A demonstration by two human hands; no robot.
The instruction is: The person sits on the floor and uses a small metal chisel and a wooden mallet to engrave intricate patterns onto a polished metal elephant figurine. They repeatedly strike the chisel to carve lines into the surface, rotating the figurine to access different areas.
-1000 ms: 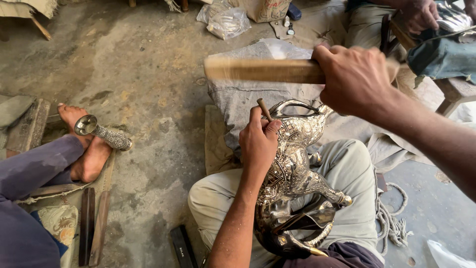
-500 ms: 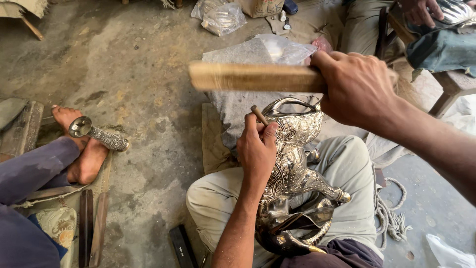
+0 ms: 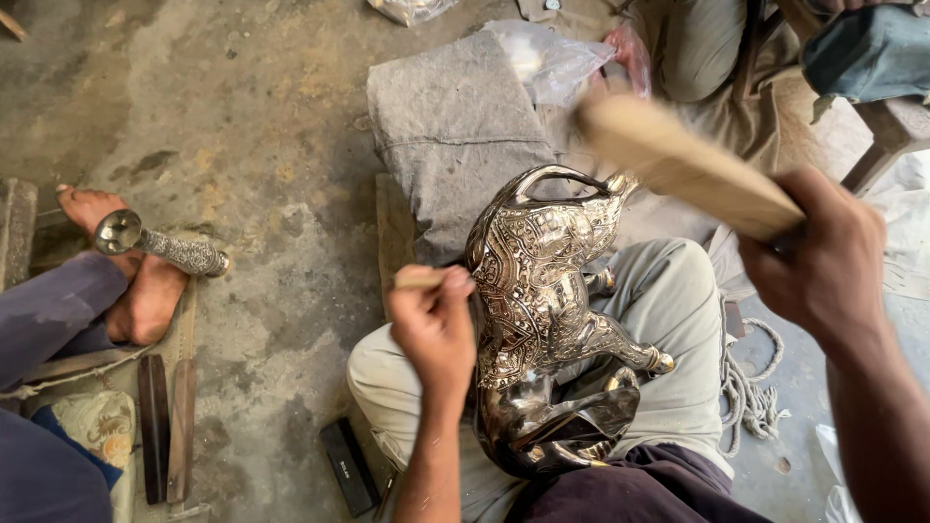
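An engraved silver-coloured metal animal figure (image 3: pixel 542 291) rests upright on my lap. My left hand (image 3: pixel 436 324) is closed around a small wooden-handled chisel (image 3: pixel 418 279), held against the figure's left flank. My right hand (image 3: pixel 823 257) grips a flat wooden mallet (image 3: pixel 678 160), raised and blurred above and to the right of the figure's head. The chisel's tip is hidden behind my left hand.
A grey folded cloth (image 3: pixel 450 126) lies on the concrete floor ahead. Another person's bare foot (image 3: pixel 136 281) rests at left beside an engraved metal tube (image 3: pixel 165 247). Wooden tools (image 3: pixel 165 426) and a black bar (image 3: pixel 349 465) lie near my knee. Rope (image 3: pixel 751 392) lies at right.
The mallet swung from level above the figure to raised at the right. My left hand slid lower on the figure. The camera tilted downward.
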